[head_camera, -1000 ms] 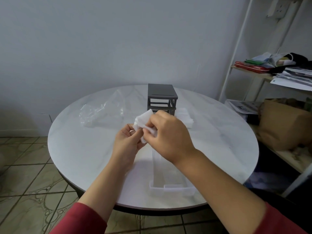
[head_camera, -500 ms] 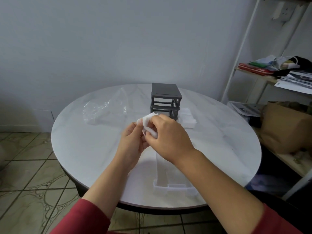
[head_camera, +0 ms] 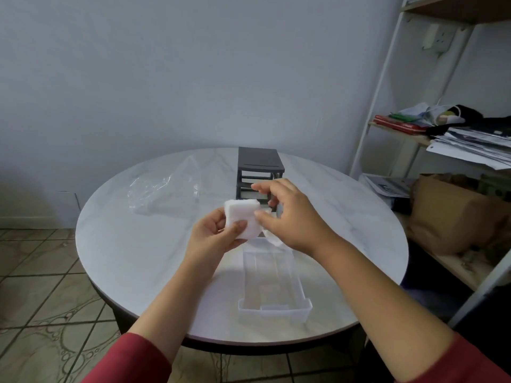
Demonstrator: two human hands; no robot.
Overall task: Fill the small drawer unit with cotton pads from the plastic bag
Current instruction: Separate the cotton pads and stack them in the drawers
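Opened since before, right hand (head_camera: 293, 219) is held loose beside cotton pads (head_camera: 240, 214) pinched in left hand (head_camera: 213, 236); drawer unit (head_camera: 260, 161) is partly hidden.

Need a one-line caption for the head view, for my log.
Left hand holds a stack of cotton pads, right hand at its edge; clear drawer lies on table before drawer unit.
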